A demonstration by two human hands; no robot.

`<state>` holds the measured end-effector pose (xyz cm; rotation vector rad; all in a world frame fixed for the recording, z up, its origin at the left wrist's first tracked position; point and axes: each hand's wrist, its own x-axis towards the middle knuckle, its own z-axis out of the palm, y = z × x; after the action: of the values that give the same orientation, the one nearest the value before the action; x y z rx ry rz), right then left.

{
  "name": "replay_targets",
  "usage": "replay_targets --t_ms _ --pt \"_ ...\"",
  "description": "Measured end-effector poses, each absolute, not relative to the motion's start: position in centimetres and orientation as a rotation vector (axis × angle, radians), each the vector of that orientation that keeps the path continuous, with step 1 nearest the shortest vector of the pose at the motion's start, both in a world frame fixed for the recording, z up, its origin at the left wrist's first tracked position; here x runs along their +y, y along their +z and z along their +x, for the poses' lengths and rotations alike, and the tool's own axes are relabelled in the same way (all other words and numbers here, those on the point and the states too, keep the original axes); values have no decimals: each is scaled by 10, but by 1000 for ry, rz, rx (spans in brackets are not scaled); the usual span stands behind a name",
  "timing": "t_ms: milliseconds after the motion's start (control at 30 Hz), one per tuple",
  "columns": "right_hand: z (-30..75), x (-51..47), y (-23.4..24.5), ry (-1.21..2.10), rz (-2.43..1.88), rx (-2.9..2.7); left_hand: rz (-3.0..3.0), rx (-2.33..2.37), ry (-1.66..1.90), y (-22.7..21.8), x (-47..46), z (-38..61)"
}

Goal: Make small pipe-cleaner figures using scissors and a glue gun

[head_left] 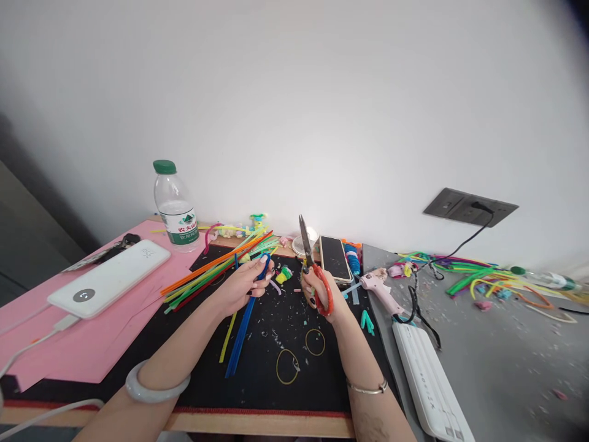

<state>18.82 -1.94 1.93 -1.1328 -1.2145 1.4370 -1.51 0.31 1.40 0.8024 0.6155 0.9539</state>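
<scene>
My left hand [251, 283] is closed, its fingers pinched round blue pipe cleaners [242, 337] whose long ends slant down toward the mat's front. A yellow pipe cleaner [228, 337] lies beside them. In my right hand [317, 287] is a pair of scissors with red handles [327, 294]; the dark blades [305, 236] point up toward the wall and look slightly parted. A small yellow, green and blue fuzzy piece [284, 274] rests between my hands. Left of my left hand lies a fanned bundle of orange, green, yellow and red pipe cleaners [207, 273].
On the black mat [257, 393] are rubber bands [287, 367] and scraps. A phone [335, 259], pink glue gun [384, 291] and white power strip [430, 380] stand right. Leftward are a water bottle [176, 209], white power bank [110, 279] and pink paper [92, 347].
</scene>
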Motion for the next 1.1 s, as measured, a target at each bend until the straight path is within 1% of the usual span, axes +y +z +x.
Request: replay_targets --t_ms 100,200,467,633,900,1100 --pt "191 -23 21 1628 -978 -1211 821 604 963 14 3 -16" --pt "194 -26 23 1783 -914 -1274 796 596 1025 15 4 -16" --pt "202 -25 22 2185 -975 -1539 733 597 1108 18 4 -14" --pt "203 -25 24 2123 -1043 -1557 749 616 1120 20 3 -14" --pt "204 -27 29 2124 -798 -1592 804 659 1161 23 1 -13" --pt "202 -30 33 2085 -972 -1601 802 645 1159 21 2 -13"
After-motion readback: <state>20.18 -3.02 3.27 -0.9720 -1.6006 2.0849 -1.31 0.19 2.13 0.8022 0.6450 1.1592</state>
